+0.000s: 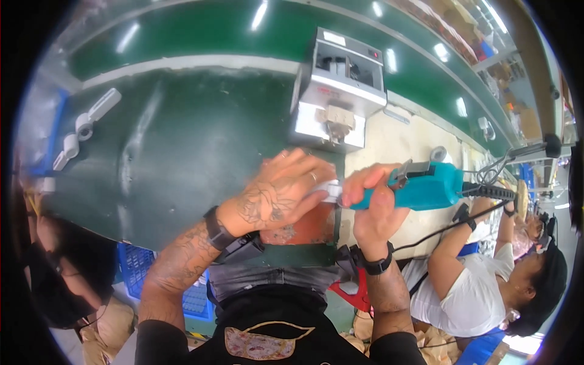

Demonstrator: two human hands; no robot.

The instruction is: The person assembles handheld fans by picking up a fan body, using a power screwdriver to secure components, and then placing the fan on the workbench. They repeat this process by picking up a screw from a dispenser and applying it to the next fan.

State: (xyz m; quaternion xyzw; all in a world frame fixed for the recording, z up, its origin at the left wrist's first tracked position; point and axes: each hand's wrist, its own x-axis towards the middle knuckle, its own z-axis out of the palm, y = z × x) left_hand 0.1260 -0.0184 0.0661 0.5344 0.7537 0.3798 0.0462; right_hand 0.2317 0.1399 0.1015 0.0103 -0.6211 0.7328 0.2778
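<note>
My right hand (380, 207) grips a teal electric screwdriver (435, 186), lying almost level with its tip toward the left. Closed around a small white plastic part (332, 191), my left hand (289, 188) holds it right at the screwdriver's tip. The fingers hide most of the part, and whether the bit touches it I cannot tell. Both hands are above a reddish-brown pad (313, 226) at the table's near edge. Just beyond them stands a grey and white screw feeder (340, 91) with an open top.
White jointed plastic pieces (85, 129) lie on the green table (182, 146) at the left. A black cord (435, 230) runs from the right. A co-worker in a white shirt (468, 292) sits close at the right; another person is at the left. Blue crates (140, 267) stand below.
</note>
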